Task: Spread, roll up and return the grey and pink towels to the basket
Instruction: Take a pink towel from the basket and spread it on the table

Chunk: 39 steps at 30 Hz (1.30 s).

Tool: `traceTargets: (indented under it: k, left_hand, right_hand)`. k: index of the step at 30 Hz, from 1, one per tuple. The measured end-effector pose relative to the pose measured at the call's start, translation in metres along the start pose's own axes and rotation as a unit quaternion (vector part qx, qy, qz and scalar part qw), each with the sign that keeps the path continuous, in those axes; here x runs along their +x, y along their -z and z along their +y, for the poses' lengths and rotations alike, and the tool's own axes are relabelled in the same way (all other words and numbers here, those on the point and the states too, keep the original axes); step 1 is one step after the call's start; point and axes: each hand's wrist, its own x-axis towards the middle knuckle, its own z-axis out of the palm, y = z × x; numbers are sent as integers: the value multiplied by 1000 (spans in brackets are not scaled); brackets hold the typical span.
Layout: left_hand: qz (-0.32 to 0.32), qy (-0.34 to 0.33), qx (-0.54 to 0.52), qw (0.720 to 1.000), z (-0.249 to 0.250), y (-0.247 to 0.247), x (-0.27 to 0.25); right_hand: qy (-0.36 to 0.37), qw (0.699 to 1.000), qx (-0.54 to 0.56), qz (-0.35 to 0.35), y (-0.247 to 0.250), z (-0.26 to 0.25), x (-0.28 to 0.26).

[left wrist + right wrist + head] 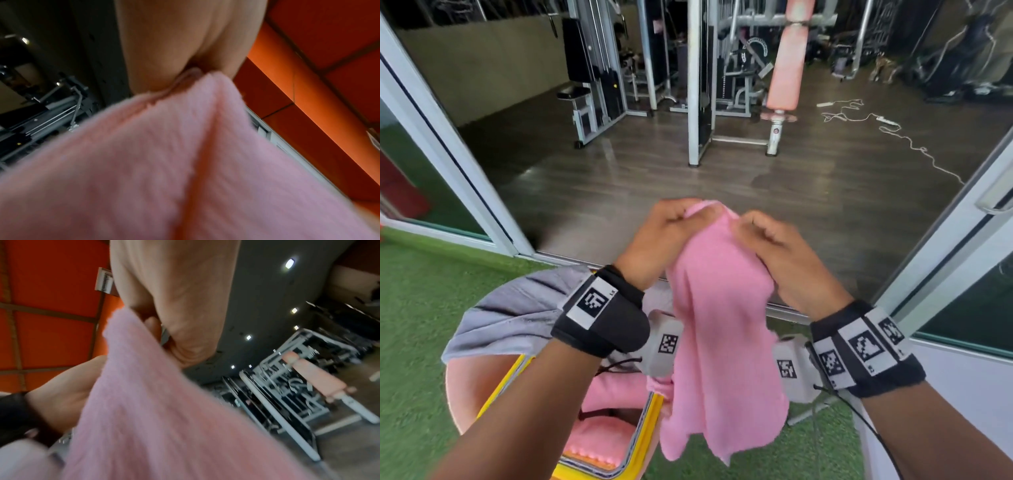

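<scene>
A pink towel (719, 329) hangs in the air in front of me, held by its top edge. My left hand (671, 222) pinches the top edge on the left and my right hand (760, 229) pinches it on the right, close together. The cloth fills both wrist views, pink towel (164, 170) and pink towel (144, 418), with curled fingers gripping its hem. A grey towel (517, 308) lies draped over the far rim of the yellow-rimmed basket (643, 431) below my left forearm. More pink cloth (613, 390) lies inside the basket.
The basket stands on green artificial turf (417, 325). Ahead is an open sliding doorway with white frames (465, 171) onto a wooden gym floor with weight machines (698, 85) and a pink padded bench (787, 68). A white cable (876, 123) trails on the floor.
</scene>
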Motion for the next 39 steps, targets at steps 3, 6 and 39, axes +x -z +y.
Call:
traceTargets:
  k: [3,6,39]
  left_hand:
    - [107,-32,-9,994,6,13,9]
    - [105,-37,48,993,8,15,13]
    - [101,52,-107,988,-14,22,-7]
  right_hand:
    - [-60,998,21,-17,-13,22,-15]
    - [-132,991,27,12,-21,28,-24]
    - [-40,991,-131,-14,4,-6,2]
